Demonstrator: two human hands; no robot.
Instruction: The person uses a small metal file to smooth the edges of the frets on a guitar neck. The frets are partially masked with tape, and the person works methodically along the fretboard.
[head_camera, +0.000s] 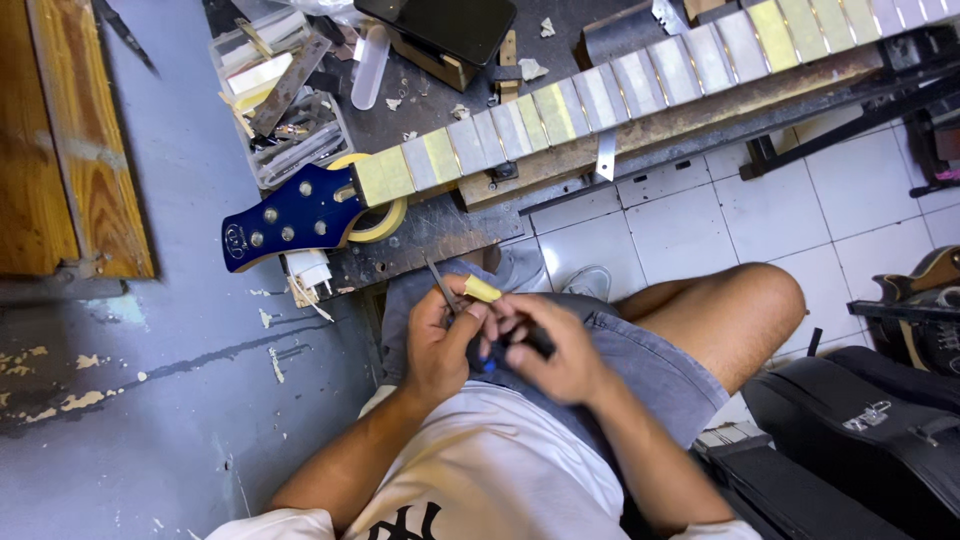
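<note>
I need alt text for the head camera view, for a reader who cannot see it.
A seated person's left hand and right hand meet over the lap, holding a thin metal tool with a yellow handle. Ahead, a guitar neck with taped frets and a blue headstock lies on a cluttered workbench.

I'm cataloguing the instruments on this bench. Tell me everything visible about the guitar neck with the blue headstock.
The guitar neck with the glossy dark-blue headstock lies flat across the dark workbench, headstock to the left. The headstock carries round metal tuner posts. Its fretboard is covered in strips of yellowish and pale masking tape between frets. A long wooden block runs along its near side, and a roll of yellow tape sits under its headstock end. Neither hand touches it.
</note>
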